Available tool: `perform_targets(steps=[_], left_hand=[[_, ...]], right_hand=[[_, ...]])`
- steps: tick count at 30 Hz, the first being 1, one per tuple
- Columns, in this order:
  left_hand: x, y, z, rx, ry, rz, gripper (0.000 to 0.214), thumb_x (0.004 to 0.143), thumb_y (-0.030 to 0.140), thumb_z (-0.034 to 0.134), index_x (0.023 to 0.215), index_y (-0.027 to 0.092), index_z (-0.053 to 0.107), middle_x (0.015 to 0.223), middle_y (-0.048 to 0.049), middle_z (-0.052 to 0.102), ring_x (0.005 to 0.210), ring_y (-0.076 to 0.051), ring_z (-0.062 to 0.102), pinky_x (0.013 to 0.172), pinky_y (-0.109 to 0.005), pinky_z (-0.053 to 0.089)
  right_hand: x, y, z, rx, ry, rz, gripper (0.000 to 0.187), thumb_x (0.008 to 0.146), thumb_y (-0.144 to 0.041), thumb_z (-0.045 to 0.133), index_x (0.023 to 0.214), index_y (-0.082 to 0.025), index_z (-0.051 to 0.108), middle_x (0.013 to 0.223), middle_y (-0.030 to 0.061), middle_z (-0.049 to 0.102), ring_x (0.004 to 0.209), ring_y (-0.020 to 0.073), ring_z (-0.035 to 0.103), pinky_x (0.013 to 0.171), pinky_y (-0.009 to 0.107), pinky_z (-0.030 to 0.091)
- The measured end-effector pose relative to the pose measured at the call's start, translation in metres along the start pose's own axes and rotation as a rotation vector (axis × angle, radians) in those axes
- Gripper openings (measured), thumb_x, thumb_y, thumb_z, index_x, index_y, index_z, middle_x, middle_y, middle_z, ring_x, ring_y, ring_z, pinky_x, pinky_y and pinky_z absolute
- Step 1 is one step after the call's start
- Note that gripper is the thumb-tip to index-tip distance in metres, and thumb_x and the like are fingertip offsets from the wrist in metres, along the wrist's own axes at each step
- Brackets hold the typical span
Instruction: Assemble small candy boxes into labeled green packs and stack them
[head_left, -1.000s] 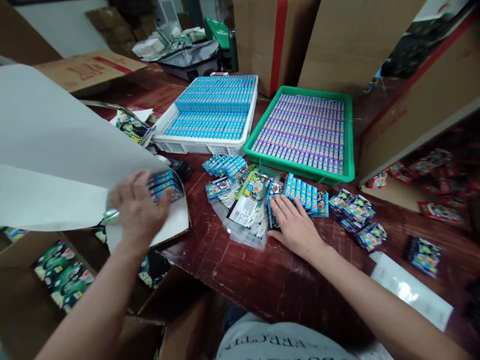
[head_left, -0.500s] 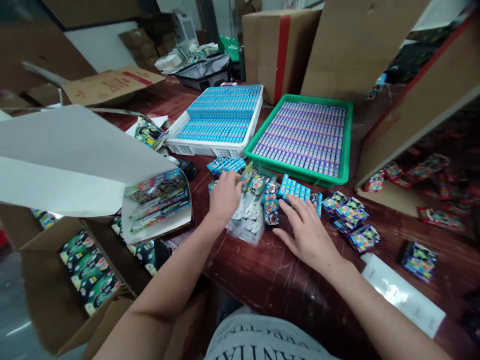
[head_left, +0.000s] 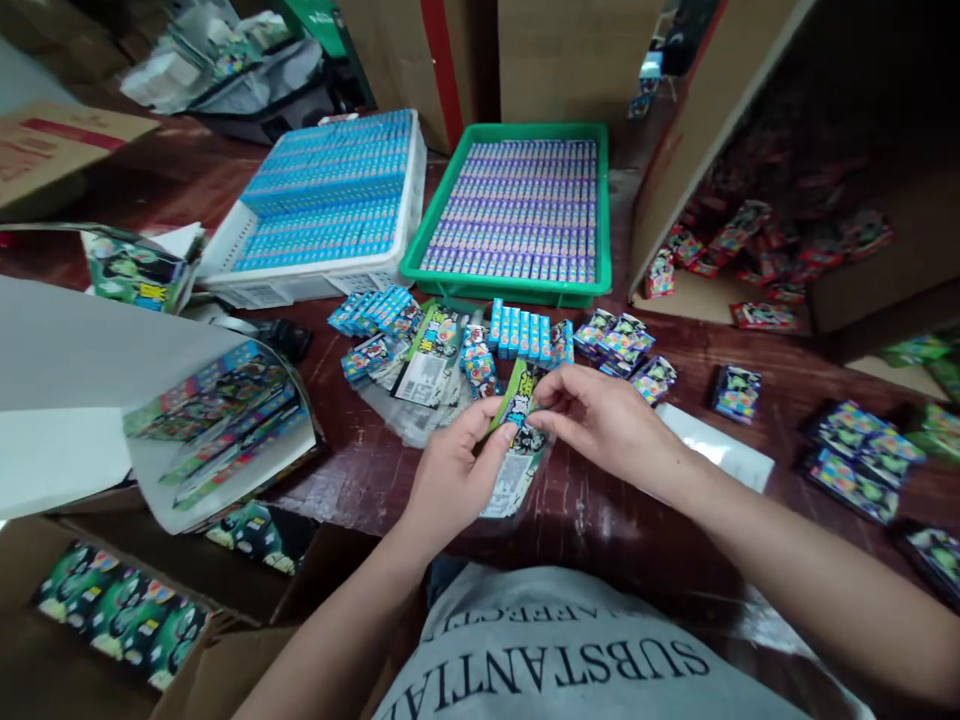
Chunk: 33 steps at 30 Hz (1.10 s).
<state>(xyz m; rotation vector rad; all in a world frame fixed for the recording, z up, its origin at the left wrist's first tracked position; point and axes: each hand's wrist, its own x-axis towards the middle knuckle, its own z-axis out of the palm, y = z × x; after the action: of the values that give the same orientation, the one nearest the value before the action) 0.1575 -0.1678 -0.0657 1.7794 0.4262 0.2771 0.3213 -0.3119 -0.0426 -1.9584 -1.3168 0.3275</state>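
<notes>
Both my hands hold a clear plastic packet with a green printed card [head_left: 516, 440] just above the dark red table [head_left: 600, 520]. My left hand [head_left: 454, 475] grips its lower left side, fingers closed round it. My right hand [head_left: 600, 420] pinches the packet's top edge. Just behind the packet lie a row of small blue boxes [head_left: 521, 333], loose blue boxes [head_left: 375, 315] and more flat packets [head_left: 427, 370].
A white basket of blue boxes [head_left: 247, 290] and a green tray of purple boxes [head_left: 604, 215] stand at the back. Small colourful packs [head_left: 622, 345] lie to the right. An open white carton [head_left: 90, 400] and a cardboard box of green packs [head_left: 112, 610] sit at left.
My left hand left the white carton, crossed to the pile and took up a packet. My right hand lifted off the blue boxes and joined it. The view dipped down.
</notes>
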Motion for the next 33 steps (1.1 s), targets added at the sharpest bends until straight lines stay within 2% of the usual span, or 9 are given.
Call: perform_targets(steps=[4,9,15,18,20,22,26,29,33], left_hand=[[-0.001,0.005,0.01,-0.024,-0.059,0.011,0.023,0.098,0.03,0.058,0.118,0.023,0.066,0.116,-0.0053,0.075,0.103,-0.02,0.07,0.097,-0.035,0.052],[-0.009,0.005,0.022,-0.053,-0.095,-0.028,0.022,0.096,0.03,0.062,0.114,0.02,0.068,0.107,-0.0056,0.077,0.098,-0.02,0.072,0.091,-0.033,0.055],[-0.017,0.003,0.026,-0.033,-0.14,-0.097,0.033,0.094,0.033,0.065,0.125,0.023,0.065,0.12,-0.0077,0.076,0.104,-0.022,0.073,0.096,-0.038,0.056],[-0.015,0.004,0.02,-0.121,-0.354,-0.173,0.064,0.08,0.031,0.08,0.139,0.022,0.055,0.131,-0.0118,0.07,0.117,-0.025,0.069,0.102,-0.041,0.054],[-0.012,0.004,0.019,-0.192,-0.499,-0.233,0.065,0.074,0.028,0.085,0.134,0.019,0.059,0.127,-0.0127,0.072,0.113,-0.026,0.071,0.097,-0.041,0.057],[-0.009,0.001,0.021,-0.22,-0.467,-0.275,0.043,0.079,0.03,0.08,0.118,0.017,0.068,0.114,-0.0104,0.077,0.099,-0.024,0.074,0.087,-0.038,0.059],[-0.006,-0.009,0.033,-0.203,-0.096,-0.262,0.028,0.086,0.038,0.072,0.106,0.018,0.075,0.102,-0.0055,0.079,0.084,-0.02,0.074,0.076,-0.034,0.059],[-0.005,-0.016,0.043,-0.126,0.089,-0.203,0.031,0.08,0.04,0.079,0.102,0.017,0.076,0.096,-0.0047,0.079,0.085,-0.02,0.072,0.077,-0.032,0.058],[-0.003,-0.022,0.053,-0.118,0.259,-0.173,0.036,0.077,0.04,0.083,0.101,0.017,0.073,0.094,-0.0036,0.078,0.081,-0.018,0.071,0.071,-0.028,0.056]], right_hand=[[-0.007,0.002,-0.015,-0.075,0.047,0.003,0.031,0.088,-0.034,0.076,0.112,-0.022,0.059,0.11,0.0069,0.067,0.1,0.0222,0.064,0.085,0.036,0.052],[-0.013,0.004,-0.027,-0.092,-0.082,0.03,0.027,0.088,-0.035,0.075,0.104,-0.022,0.058,0.103,0.0043,0.067,0.089,0.0196,0.064,0.075,0.032,0.05],[-0.021,0.005,-0.045,-0.09,-0.407,-0.086,0.023,0.097,-0.041,0.061,0.084,-0.024,0.069,0.079,0.0006,0.068,0.073,0.0176,0.064,0.069,0.032,0.049],[-0.025,0.001,-0.059,0.037,-0.598,-0.187,0.017,0.1,-0.036,0.058,0.1,-0.029,0.073,0.091,-0.0026,0.074,0.086,0.0173,0.07,0.093,0.039,0.052],[-0.027,0.0,-0.065,0.062,-0.631,-0.232,0.017,0.1,-0.036,0.057,0.105,-0.032,0.072,0.105,-0.0027,0.074,0.103,0.0192,0.07,0.112,0.049,0.041],[-0.03,0.002,-0.062,0.064,-0.465,-0.172,0.018,0.1,-0.039,0.057,0.105,-0.03,0.072,0.116,0.0007,0.073,0.117,0.023,0.066,0.117,0.056,0.035],[-0.037,0.013,-0.025,0.26,0.103,0.191,0.036,0.096,-0.052,0.059,0.119,-0.024,0.065,0.118,0.0102,0.072,0.11,0.0255,0.069,0.1,0.05,0.052],[-0.043,0.018,0.016,0.476,0.139,0.414,0.046,0.094,-0.062,0.058,0.113,-0.02,0.062,0.101,0.0095,0.075,0.085,0.0216,0.072,0.078,0.04,0.059],[-0.045,0.012,0.052,0.545,0.22,0.456,0.048,0.088,-0.061,0.067,0.113,-0.02,0.064,0.102,0.0084,0.075,0.088,0.0214,0.07,0.079,0.036,0.057]])
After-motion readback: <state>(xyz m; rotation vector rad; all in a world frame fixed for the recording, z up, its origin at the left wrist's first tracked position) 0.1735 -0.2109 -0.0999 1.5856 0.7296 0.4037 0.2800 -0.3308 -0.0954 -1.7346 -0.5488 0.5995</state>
